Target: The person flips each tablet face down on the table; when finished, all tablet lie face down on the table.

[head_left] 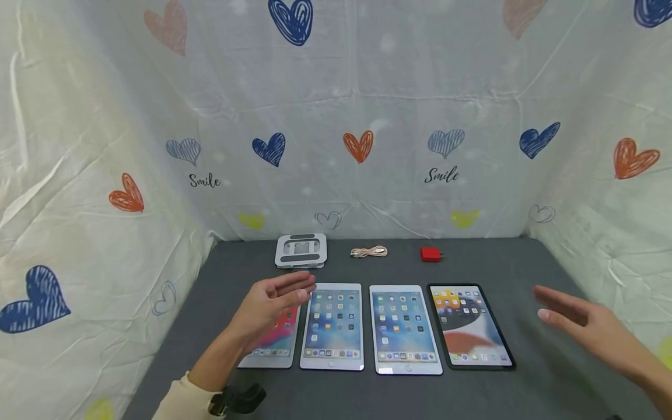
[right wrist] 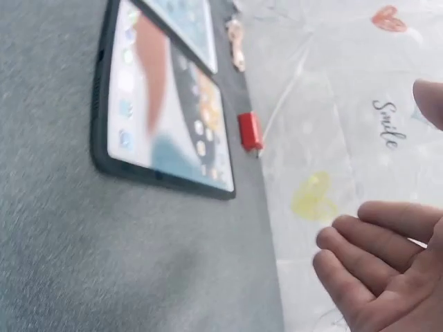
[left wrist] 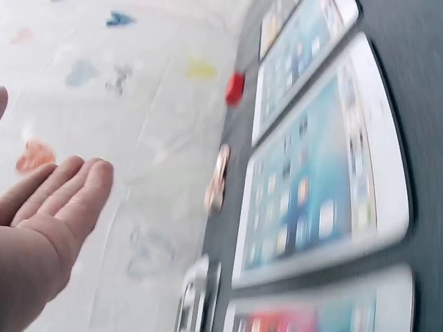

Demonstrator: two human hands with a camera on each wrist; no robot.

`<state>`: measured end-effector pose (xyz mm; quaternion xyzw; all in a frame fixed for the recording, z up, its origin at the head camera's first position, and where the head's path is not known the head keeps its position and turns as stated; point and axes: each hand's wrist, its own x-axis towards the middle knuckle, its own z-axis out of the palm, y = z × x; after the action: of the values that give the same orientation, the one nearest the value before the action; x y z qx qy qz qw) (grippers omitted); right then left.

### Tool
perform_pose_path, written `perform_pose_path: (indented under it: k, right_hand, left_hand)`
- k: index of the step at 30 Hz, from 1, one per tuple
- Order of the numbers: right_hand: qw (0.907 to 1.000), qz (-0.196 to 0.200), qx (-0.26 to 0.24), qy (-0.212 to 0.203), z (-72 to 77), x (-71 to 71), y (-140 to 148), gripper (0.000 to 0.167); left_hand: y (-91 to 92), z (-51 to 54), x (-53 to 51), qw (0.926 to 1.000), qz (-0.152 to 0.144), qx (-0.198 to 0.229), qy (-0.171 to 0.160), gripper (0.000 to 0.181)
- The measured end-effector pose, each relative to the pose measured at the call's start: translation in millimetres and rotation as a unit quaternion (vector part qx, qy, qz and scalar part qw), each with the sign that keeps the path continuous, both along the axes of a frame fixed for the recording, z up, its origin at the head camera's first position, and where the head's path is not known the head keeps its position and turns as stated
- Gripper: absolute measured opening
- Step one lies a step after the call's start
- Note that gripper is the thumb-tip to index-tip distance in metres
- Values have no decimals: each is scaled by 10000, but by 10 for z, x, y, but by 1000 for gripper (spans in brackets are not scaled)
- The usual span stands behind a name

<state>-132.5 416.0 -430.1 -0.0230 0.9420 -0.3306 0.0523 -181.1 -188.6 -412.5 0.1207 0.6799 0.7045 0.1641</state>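
Side by side on the grey table lie a tablet with a pink and blue screen (head_left: 278, 338), two white tablets (head_left: 332, 326) (head_left: 405, 329) with blue screens, and a black-cased tablet (head_left: 471, 326). All their screens are lit. My left hand (head_left: 270, 306) hovers over the leftmost tablet, hiding its upper part; its fingers are straight and hold nothing. Right of the black-cased tablet, my right hand (head_left: 588, 324) is raised above the table, fingers extended and nothing in them. In the wrist views both the left hand (left wrist: 52, 228) and the right hand (right wrist: 387, 270) appear apart from the tablets.
Behind the tablets lie a silver folding stand (head_left: 301, 251), a coiled pale cable (head_left: 369, 251) and a red charger plug (head_left: 431, 254). A white curtain with printed hearts (head_left: 357, 146) encloses the back and sides of the table.
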Motion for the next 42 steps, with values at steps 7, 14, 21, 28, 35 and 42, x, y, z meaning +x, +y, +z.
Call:
perform_pose_path:
  k: [7,14,21,28,35,42]
  right_hand:
    - [9970,82,-501,-585,60,-25,38,67]
    - [9792,132,-1613,-1224,26,-97,89,67]
    - [9554,187,-2322,-1813,-121,-182,69,73]
    - [9365,186,-2879,-1995,-267,-234,35,71]
    - [9287,-45,-2921,-2286,-319,-253,-32,76]
    - [9195,-273,-2992,-2536,-335,-264,-79,79]
  left_hand:
    - [543,-55,-79,9938,-630,539,-742,65]
    - [999,-204,-134,9885,-895,469,-1126,53]
    - [1475,-384,-191,9810,-879,566,-1637,41]
    - [1881,-528,-235,9710,-1081,559,-2059,44]
    - [2174,-655,-277,9644,-1203,433,-2315,39]
    - [2361,-739,-324,9640,-802,126,-2533,22]
